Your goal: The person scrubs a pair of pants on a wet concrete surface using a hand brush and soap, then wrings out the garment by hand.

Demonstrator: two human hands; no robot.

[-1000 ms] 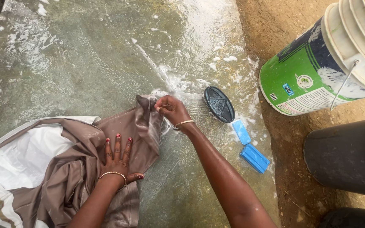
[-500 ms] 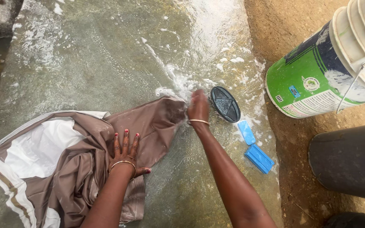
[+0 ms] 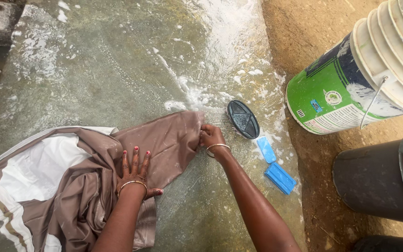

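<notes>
Left hand [image 3: 135, 169] flat, fingers spread, pressing brown garment [image 3: 164, 144] onto wet soapy slab [image 3: 94, 70]. Right hand [image 3: 211, 136] closed, pinching garment's right edge (just beside black brush [image 3: 242, 119]). Beyond: two blue soap bars [image 3: 274, 164], green-and-white bucket [image 3: 350, 88], dark bin [image 3: 378, 177].

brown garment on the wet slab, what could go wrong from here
The right hand pulls the brown garment edge close to the dark brush and blue soap bars; a wider tug might knock them onto the dirt. The soapy slab looks slick, so the flat left hand may slide.
</notes>
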